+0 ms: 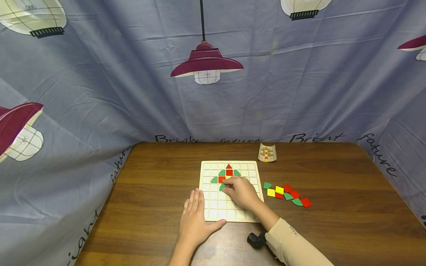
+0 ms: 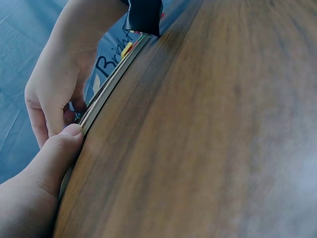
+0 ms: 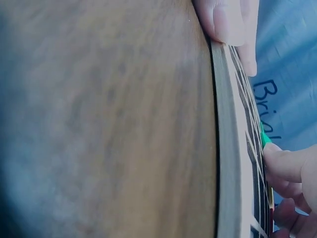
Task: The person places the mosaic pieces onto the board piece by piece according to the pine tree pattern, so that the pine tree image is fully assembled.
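Observation:
A square pale wooden grid board (image 1: 213, 205) lies on the table with red, green and yellow tiles set in its upper half. My left hand (image 1: 194, 225) steadies the lower left corner, straight fingers along the left side and thumb at the front edge. In the left wrist view that thumb (image 2: 67, 144) touches the board's rim. Over the middle of the board, my right hand (image 1: 244, 194) pinches a small tile, mostly hidden by the fingers, beside a green quarter-circle tile (image 1: 222, 188). A red triangle tile (image 1: 228, 166) tops the pattern, above a red square tile (image 1: 229, 172).
Loose red, yellow and green tiles (image 1: 287, 196) lie to the right of the board. Behind it stands a curled pattern card (image 1: 267, 153) showing a coloured design. A black device (image 1: 256, 240) sits by the right wrist. A printed curtain (image 1: 213, 111) hangs behind the wooden table (image 1: 159, 184).

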`<state>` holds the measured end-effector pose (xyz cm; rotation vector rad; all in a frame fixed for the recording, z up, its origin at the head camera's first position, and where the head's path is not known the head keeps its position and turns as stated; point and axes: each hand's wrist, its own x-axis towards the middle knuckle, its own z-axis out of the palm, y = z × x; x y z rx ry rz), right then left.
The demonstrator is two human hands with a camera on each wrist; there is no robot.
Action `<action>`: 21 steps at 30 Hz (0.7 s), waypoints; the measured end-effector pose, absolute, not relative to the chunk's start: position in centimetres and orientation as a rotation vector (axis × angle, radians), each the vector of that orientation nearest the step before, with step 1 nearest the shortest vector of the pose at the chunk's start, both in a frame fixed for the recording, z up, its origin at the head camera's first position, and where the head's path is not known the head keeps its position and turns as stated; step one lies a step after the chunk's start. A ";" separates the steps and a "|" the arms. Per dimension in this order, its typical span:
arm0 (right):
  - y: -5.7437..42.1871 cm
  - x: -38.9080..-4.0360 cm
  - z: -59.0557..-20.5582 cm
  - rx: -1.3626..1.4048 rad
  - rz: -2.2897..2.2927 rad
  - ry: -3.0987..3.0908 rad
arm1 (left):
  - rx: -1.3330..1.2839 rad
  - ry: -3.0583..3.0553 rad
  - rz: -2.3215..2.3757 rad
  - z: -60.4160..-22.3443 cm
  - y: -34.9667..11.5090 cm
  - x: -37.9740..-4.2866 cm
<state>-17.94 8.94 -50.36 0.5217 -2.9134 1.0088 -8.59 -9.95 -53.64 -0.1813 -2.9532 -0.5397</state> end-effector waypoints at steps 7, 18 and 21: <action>9.0 -18.1 -50.4 0.512 1.020 -2.918 | -0.171 -2.959 -0.554 -53.6 -9.9 -8.6; 8.8 -18.4 -50.1 0.497 1.051 -2.940 | -0.173 -2.964 -0.555 -53.6 -9.9 -8.6; 8.7 -18.4 -50.0 0.513 1.057 -2.942 | -0.169 -2.963 -0.561 -53.5 -9.9 -8.6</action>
